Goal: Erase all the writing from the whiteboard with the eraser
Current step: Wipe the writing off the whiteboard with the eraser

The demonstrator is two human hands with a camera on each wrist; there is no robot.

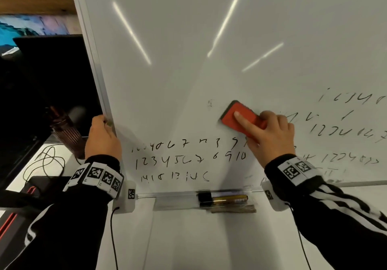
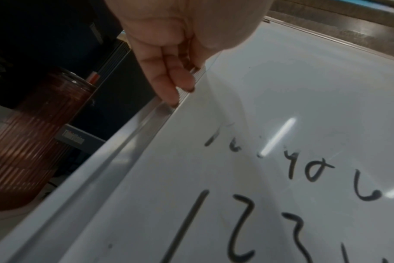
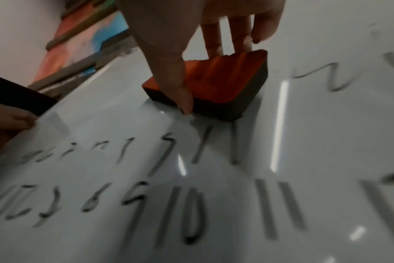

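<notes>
Wiping underway: eraser (image 1: pixel 240 117) gripped by right hand (image 1: pixel 272 132), whiteboard (image 1: pixel 209 39) edge clasped by left hand (image 1: pixel 102 137); number rows (image 1: pixel 188 159) below to be swept next.

Red eraser (image 1: pixel 240 116) flat on whiteboard (image 1: pixel 178 60); black numerals (image 1: pixel 188 160) remain below.

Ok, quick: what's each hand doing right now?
Left hand: grips the whiteboard's left frame edge.
Right hand: holds the red eraser against the whiteboard.
</notes>
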